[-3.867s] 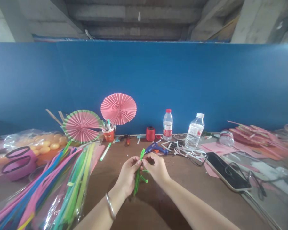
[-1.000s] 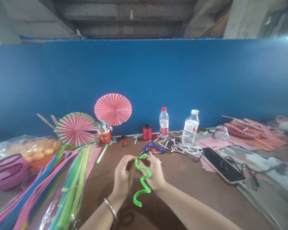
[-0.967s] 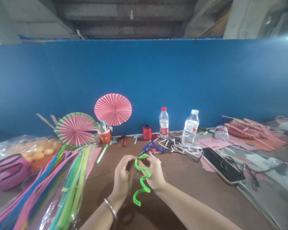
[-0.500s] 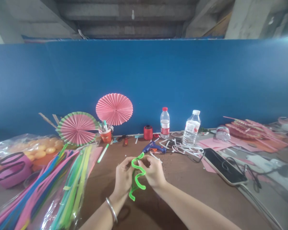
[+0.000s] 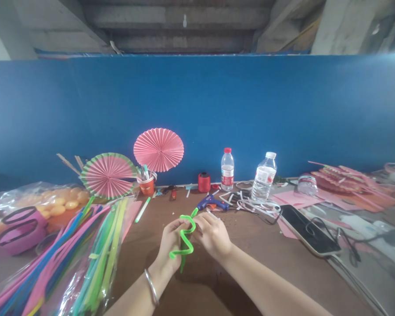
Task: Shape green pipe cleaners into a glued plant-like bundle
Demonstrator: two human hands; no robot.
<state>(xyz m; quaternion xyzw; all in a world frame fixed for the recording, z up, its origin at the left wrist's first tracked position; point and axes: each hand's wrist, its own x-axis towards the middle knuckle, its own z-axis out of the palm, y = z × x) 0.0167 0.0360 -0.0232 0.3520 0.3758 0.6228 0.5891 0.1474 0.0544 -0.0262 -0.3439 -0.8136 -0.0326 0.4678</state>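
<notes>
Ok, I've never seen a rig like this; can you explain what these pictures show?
There's no machine here: these are a person's bare hands, seen through one camera worn on the head, looking forward and down. The left hand holds a wavy green pipe cleaner; the right hand is at its upper end, its grip partly hidden. Beyond, on the brown tabletop, are a blue glue gun and a red-capped bottle. Left lie colourful bundled strips, partly in plastic; right, a smartphone.

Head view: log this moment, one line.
Left hand: holding wavy green stem; right hand: at its top; glue gun: on table
</notes>
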